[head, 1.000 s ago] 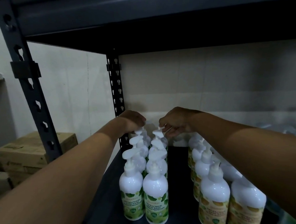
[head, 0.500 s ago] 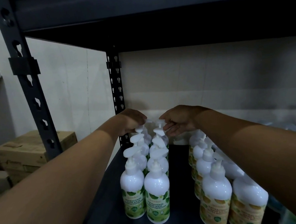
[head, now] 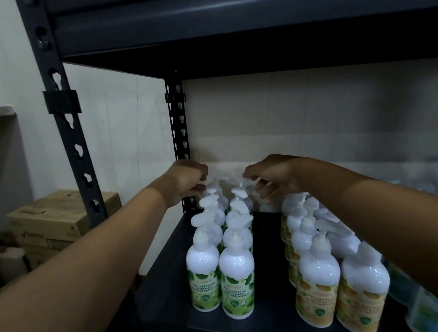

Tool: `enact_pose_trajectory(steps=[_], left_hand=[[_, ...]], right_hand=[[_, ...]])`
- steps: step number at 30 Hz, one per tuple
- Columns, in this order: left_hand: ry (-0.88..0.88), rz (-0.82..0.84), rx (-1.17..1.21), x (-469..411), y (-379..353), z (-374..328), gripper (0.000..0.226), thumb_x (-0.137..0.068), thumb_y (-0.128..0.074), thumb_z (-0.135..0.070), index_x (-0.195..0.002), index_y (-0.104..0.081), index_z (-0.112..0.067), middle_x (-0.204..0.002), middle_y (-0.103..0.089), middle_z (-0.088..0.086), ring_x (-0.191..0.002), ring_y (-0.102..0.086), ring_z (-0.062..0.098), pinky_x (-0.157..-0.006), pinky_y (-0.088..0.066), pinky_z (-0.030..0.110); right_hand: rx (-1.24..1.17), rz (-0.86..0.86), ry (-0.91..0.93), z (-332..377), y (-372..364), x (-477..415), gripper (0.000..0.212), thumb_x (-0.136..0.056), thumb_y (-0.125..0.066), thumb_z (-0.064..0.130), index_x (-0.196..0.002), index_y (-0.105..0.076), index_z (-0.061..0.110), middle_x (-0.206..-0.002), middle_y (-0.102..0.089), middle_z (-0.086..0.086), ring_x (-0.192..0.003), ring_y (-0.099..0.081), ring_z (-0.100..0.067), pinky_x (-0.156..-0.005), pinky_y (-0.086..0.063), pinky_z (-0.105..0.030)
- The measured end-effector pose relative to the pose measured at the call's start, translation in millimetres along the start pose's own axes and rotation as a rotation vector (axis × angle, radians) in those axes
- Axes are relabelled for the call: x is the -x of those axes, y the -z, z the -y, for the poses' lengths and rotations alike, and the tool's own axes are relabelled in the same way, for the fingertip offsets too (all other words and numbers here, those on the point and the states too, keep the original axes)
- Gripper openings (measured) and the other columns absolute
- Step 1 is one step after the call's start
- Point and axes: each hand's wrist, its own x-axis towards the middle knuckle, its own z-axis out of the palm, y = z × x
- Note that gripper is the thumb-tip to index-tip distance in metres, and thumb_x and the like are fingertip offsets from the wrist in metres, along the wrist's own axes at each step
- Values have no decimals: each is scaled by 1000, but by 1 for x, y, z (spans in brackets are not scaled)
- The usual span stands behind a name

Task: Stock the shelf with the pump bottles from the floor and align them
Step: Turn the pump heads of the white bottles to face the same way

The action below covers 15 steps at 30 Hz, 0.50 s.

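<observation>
Head view: your left hand (head: 185,183) and right hand (head: 275,179) curl beside the rearmost pump bottles (head: 212,190) on the shelf (head: 163,284). Actual pinching cannot be told.

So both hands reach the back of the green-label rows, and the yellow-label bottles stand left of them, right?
No. The head view shows the yellow-label bottles right of the green-label rows; the left hand and right hand reach the back.

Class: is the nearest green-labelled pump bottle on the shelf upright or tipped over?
Upright. The green-labelled bottle stands on its base on the shelf, pump head on top, label text level.
</observation>
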Motion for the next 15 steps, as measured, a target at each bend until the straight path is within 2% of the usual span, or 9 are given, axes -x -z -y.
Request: enact_pose_trajectory(steps=[3, 5, 6, 8, 10, 13, 15], left_hand=[[0, 84, -67, 17, 6, 2, 22, -92, -68, -17, -107, -67, -1, -95, -66, 11, -83, -68, 22, -73, -60, 28], [-8, 99, -76, 24, 5, 4, 29, -89, -73, -15, -109, -67, 5, -91, -67, 13, -77, -67, 21, -68, -60, 26], [-8, 97, -73, 26, 3, 5, 31, -88, -75, -14, -109, -68, 7, -90, -68, 14, -75, -67, 21, -66, -60, 26], [-9, 82, -70, 27, 1, 8, 34, -86, -79, -13, -109, -68, 9, -90, -69, 15, -72, -67, 20, -64, -61, 27], [-17, 60, -69, 28, 0, 9, 36, -85, -80, -10, -109, -67, 13, -86, -67, 16, -66, -65, 19, -57, -60, 25], [-22, 38, -79, 29, -1, 10, 33, -85, -79, -7, -107, -67, 14, -81, -65, 15, -62, -63, 18, -52, -58, 23], [-31, 39, -98, 30, -1, 9, 29, -86, -77, -6, -105, -68, 13, -78, -64, 14, -61, -62, 18, -53, -58, 22]], right_hand=[[-57, 126, -2, -2, -4, 14, 25, -92, -68, 32, -84, -52, 15, -73, -43, -3, -43, -47, -14, -62, -50, -32], [-79, 170, 11, -3, -8, 21, 24, -93, -68, 28, -80, -51, 15, -69, -43, -2, -44, -50, -13, -65, -51, -32], [-76, 176, 18, -4, -10, 23, 22, -92, -69, 26, -83, -55, 11, -72, -49, -3, -52, -56, -14, -68, -55, -33], [-48, 142, 32, -6, -14, 24, 29, -89, -74, 25, -105, -64, 3, -93, -60, -9, -84, -68, -22, -83, -59, -37], [-34, 111, 30, -8, -20, 24, 35, -91, -73, 22, -117, -63, 1, -111, -62, -13, -108, -67, -29, -92, -58, -38], [-49, 101, 17, -10, -28, 23, 29, -95, -66, 15, -120, -61, 0, -123, -63, -18, -117, -65, -31, -92, -57, -36], [-68, 98, 7, -10, -31, 20, 25, -97, -63, 15, -118, -61, 1, -119, -63, -18, -116, -65, -31, -90, -57, -35]])
